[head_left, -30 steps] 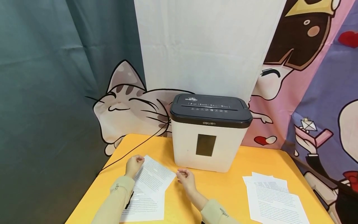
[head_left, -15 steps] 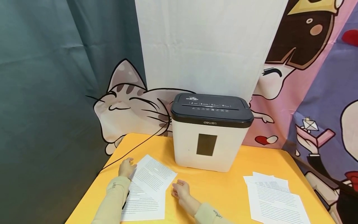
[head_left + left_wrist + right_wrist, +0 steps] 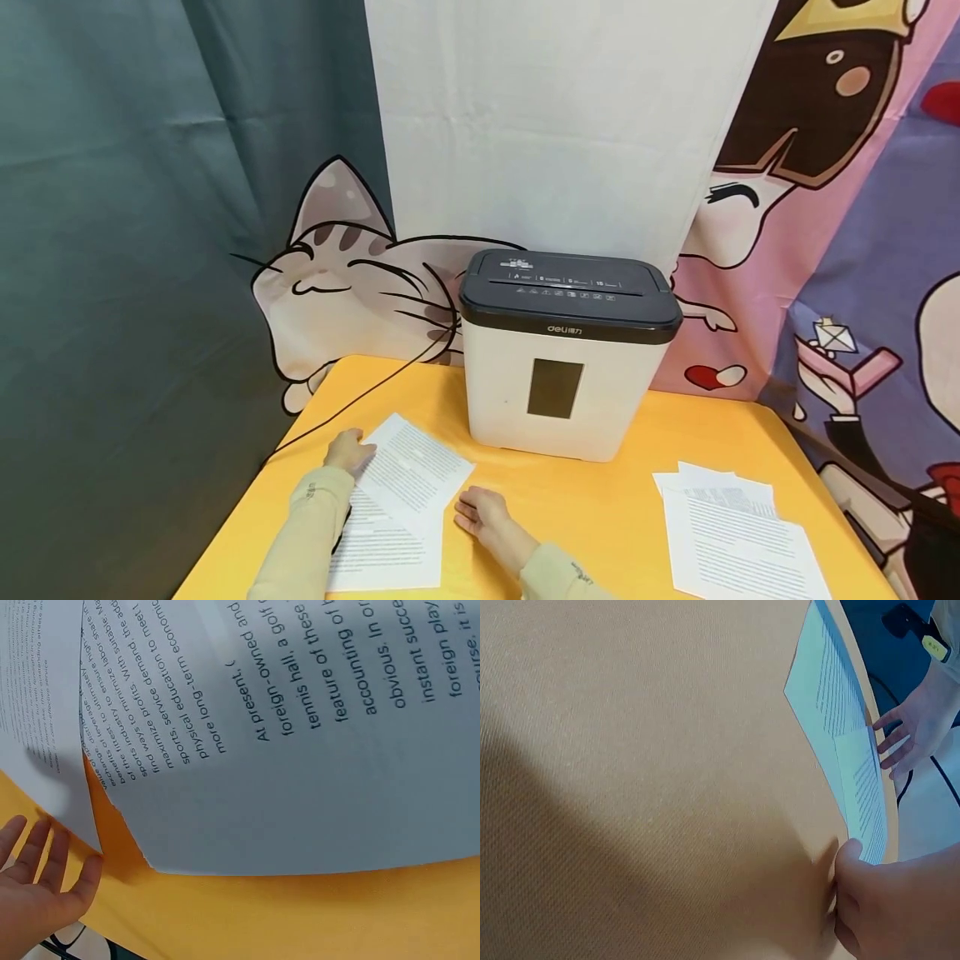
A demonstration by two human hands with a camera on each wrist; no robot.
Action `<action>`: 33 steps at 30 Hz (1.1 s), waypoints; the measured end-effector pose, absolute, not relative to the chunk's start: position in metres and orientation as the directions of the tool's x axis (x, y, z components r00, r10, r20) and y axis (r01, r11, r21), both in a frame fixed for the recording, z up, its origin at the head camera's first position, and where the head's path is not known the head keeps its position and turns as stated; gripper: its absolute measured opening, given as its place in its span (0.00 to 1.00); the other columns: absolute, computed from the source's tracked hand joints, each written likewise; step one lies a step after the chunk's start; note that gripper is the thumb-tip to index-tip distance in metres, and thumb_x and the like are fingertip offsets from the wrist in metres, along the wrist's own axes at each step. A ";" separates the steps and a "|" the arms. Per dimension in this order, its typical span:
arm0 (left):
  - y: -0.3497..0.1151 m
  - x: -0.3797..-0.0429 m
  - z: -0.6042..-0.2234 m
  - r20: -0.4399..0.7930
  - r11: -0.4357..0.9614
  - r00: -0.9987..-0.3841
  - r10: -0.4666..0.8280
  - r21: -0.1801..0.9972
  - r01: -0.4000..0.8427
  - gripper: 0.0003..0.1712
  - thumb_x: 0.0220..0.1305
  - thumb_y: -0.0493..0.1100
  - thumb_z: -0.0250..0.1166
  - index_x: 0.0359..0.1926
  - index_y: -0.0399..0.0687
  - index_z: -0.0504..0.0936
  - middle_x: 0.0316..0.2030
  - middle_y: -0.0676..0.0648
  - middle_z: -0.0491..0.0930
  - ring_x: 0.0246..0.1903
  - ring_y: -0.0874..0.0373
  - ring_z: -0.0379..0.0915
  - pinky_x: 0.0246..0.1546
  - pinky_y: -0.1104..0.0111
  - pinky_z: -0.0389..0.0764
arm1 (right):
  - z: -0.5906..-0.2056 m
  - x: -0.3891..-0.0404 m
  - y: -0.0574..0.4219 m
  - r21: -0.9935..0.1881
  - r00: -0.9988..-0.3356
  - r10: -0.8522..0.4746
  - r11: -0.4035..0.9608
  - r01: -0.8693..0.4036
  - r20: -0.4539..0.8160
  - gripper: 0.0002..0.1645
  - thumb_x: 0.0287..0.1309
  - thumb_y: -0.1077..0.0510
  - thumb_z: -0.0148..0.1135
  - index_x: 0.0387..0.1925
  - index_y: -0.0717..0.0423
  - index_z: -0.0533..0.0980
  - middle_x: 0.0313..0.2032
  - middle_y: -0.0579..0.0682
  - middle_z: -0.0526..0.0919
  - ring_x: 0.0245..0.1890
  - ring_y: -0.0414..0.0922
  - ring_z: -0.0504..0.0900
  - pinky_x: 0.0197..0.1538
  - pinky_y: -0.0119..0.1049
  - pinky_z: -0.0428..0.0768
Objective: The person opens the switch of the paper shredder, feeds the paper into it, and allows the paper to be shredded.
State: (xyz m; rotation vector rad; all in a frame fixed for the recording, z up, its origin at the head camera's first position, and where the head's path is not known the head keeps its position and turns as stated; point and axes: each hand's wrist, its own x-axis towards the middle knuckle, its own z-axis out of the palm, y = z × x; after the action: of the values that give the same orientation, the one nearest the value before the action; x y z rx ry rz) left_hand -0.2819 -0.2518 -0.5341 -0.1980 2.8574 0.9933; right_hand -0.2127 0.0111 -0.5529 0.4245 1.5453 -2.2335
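Yellow tabletop [image 3: 562, 525] ahead: uneven nudges from left hand [image 3: 348, 452] or right hand [image 3: 483, 512] (both loose, ungrasping) could skew overlapping sheets [image 3: 415, 471].

Shredder [image 3: 567, 352]: "deli"; printed sheet [image 3: 300, 780]: "tennis hall".

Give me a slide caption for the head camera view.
Left hand and right hand flank overlapping white printed paper sheets on a yellow tabletop, near a dark-lidded white plastic shredder.

Orange-yellow across the tabletop [image 3: 570, 525]; white with dark printed rows on papers [image 3: 416, 467] near its left and right edges; white below black on the shredder [image 3: 567, 350] toward the back edge; pale beige on sleeves [image 3: 306, 533].
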 end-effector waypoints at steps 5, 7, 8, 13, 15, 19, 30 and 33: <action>-0.248 -0.281 -0.530 -0.151 0.778 -0.985 -0.086 0.608 -0.161 0.25 0.61 0.39 0.58 0.55 0.22 0.71 0.53 0.26 0.73 0.53 0.31 0.69 0.53 0.48 0.72 | -0.552 -0.213 0.013 -0.805 -0.871 -0.153 -0.336 0.489 -0.466 0.32 0.61 0.69 0.50 0.62 0.80 0.53 0.35 0.51 0.76 0.36 0.41 0.78 0.51 0.43 0.78; -0.248 -0.280 -0.530 -0.166 0.770 -0.982 -0.090 0.613 -0.174 0.24 0.60 0.38 0.59 0.53 0.23 0.72 0.52 0.27 0.74 0.51 0.32 0.71 0.51 0.49 0.74 | -0.552 -0.213 0.012 -0.800 -0.869 -0.149 -0.342 0.492 -0.471 0.29 0.61 0.69 0.50 0.60 0.80 0.56 0.33 0.49 0.76 0.34 0.40 0.78 0.51 0.43 0.78; -0.248 -0.279 -0.530 -0.174 0.767 -0.980 -0.093 0.616 -0.182 0.24 0.59 0.38 0.60 0.53 0.24 0.73 0.51 0.27 0.75 0.50 0.32 0.71 0.50 0.49 0.74 | -0.552 -0.213 0.012 -0.799 -0.868 -0.148 -0.344 0.494 -0.473 0.27 0.62 0.69 0.49 0.59 0.80 0.57 0.31 0.48 0.76 0.33 0.40 0.78 0.50 0.42 0.78; -0.250 -0.281 -0.535 -0.209 0.742 -0.973 -0.098 0.636 -0.211 0.23 0.57 0.38 0.62 0.50 0.26 0.73 0.48 0.28 0.75 0.47 0.35 0.73 0.47 0.50 0.75 | -0.554 -0.214 0.011 -0.793 -0.866 -0.139 -0.352 0.497 -0.480 0.15 0.60 0.68 0.50 0.47 0.75 0.68 0.25 0.46 0.76 0.28 0.38 0.77 0.43 0.35 0.79; -0.251 -0.283 -0.538 -0.223 0.728 -0.970 -0.098 0.649 -0.222 0.22 0.56 0.37 0.63 0.49 0.26 0.73 0.46 0.28 0.76 0.45 0.37 0.73 0.45 0.51 0.75 | -0.555 -0.214 0.010 -0.795 -0.866 -0.132 -0.348 0.496 -0.482 0.13 0.58 0.68 0.51 0.45 0.73 0.70 0.24 0.46 0.76 0.26 0.38 0.77 0.39 0.32 0.79; -0.251 -0.285 -0.542 -0.260 0.720 -0.961 -0.092 0.650 -0.244 0.18 0.55 0.37 0.66 0.42 0.28 0.73 0.39 0.32 0.76 0.39 0.42 0.73 0.41 0.56 0.75 | -0.555 -0.216 0.009 -0.799 -0.863 -0.113 -0.335 0.500 -0.492 0.16 0.59 0.68 0.53 0.48 0.74 0.70 0.24 0.46 0.76 0.25 0.38 0.76 0.35 0.29 0.78; -0.253 -0.279 -0.540 -0.282 0.701 -0.958 -0.044 0.675 -0.231 0.09 0.56 0.36 0.65 0.29 0.33 0.74 0.24 0.44 0.72 0.25 0.56 0.67 0.26 0.70 0.69 | -0.552 -0.216 0.008 -0.801 -0.858 -0.095 -0.320 0.507 -0.505 0.14 0.58 0.68 0.54 0.46 0.69 0.69 0.25 0.46 0.76 0.26 0.38 0.74 0.33 0.27 0.75; -0.256 -0.277 -0.540 -0.292 0.683 -0.956 0.005 0.700 -0.210 0.08 0.57 0.35 0.64 0.27 0.35 0.73 0.21 0.48 0.68 0.22 0.59 0.63 0.23 0.71 0.67 | -0.553 -0.213 0.009 -0.821 -0.860 -0.056 -0.273 0.502 -0.507 0.12 0.57 0.68 0.55 0.43 0.70 0.68 0.22 0.45 0.76 0.22 0.36 0.73 0.29 0.26 0.74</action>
State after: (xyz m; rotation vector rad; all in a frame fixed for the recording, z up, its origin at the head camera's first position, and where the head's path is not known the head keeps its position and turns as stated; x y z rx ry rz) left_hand -0.2774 -0.2561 -0.5405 -0.1636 2.6262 1.1408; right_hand -0.2131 0.0088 -0.5534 0.5477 1.6259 -2.1865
